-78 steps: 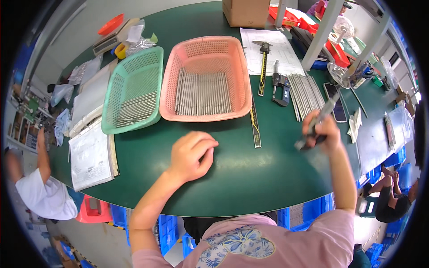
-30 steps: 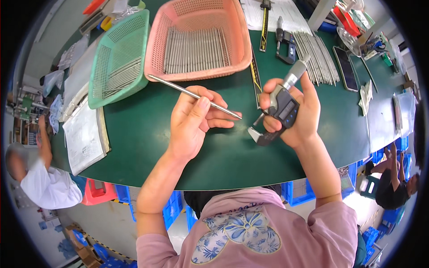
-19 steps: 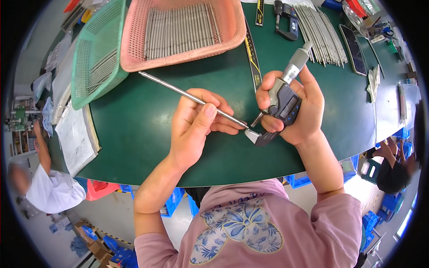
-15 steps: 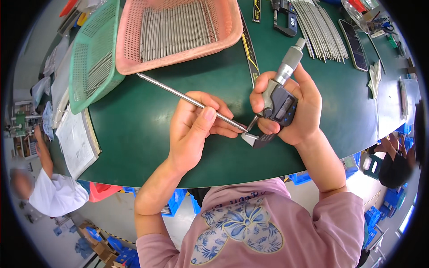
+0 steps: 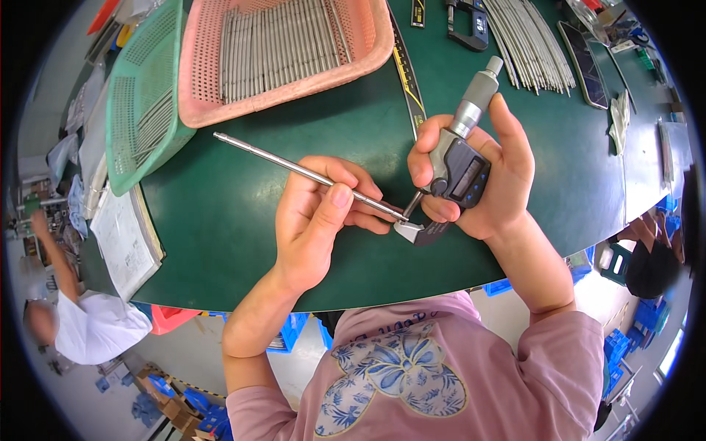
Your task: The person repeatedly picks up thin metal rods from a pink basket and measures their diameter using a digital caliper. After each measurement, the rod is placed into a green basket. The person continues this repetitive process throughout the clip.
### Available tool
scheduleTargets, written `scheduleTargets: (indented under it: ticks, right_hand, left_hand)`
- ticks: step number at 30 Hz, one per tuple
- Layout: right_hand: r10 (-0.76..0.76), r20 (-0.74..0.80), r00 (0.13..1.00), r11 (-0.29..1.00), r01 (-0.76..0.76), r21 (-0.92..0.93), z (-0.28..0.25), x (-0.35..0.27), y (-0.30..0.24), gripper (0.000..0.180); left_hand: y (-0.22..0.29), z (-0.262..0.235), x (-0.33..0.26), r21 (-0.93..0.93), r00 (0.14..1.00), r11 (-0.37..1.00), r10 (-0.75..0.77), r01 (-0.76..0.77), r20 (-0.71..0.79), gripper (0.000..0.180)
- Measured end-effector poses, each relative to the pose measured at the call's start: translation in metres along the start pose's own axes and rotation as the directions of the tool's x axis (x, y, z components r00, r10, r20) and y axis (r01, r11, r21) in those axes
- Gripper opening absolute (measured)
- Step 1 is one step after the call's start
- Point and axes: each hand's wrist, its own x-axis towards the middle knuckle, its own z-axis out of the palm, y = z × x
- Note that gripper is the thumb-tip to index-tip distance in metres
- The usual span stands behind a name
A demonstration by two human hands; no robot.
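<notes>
Between thumb and fingers, my left hand [image 5: 315,220] pinches a thin steel rod [image 5: 273,158], which slants from upper left down to the right. The rod's lower right end lies at the gap between the measuring faces of a digital micrometer [image 5: 461,173]; I cannot tell whether both faces touch it. My right hand [image 5: 500,173] is wrapped round the micrometer's frame, with its barrel pointing up and away and its small screen facing up.
A pink basket [image 5: 287,94] of steel rods and a green basket [image 5: 118,140] stand at the far left. Beyond the micrometer lie a ruler [image 5: 406,73], a second micrometer [image 5: 471,33], a row of rods [image 5: 531,51] and a phone [image 5: 583,66]. Papers [image 5: 126,239] rest at left; a co-worker [image 5: 95,323] is beyond.
The rod's far end has swung slightly left and down, its other end staying at the micrometer. Both hands keep their grips. The co-worker at left has shifted the arm.
</notes>
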Motion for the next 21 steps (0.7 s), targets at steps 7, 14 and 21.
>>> scheduleTargets:
  ticks: [7,14,21]
  right_hand:
    - [-0.006,0.016,1.0,1.0,0.006,-0.03,-0.0056,-0.0003,0.0021,0.073]
    - [0.027,-0.022,0.999,1.0,-0.027,-0.005,0.0002,0.0002,0.0006,0.075]
    - [0.002,-0.029,1.0,0.999,-0.003,-0.053,0.0004,-0.0013,0.0006,0.072]
  left_hand:
    - [0.0004,0.0035,0.0008,0.066,1.0,0.998,0.013,-0.013,-0.004,0.015]
    - [0.0,0.0003,0.0012,0.038,1.0,0.999,0.013,-0.013,0.011,0.015]
    - [-0.0007,0.0006,0.0013,0.016,0.999,1.0,-0.025,0.026,-0.035,0.02]
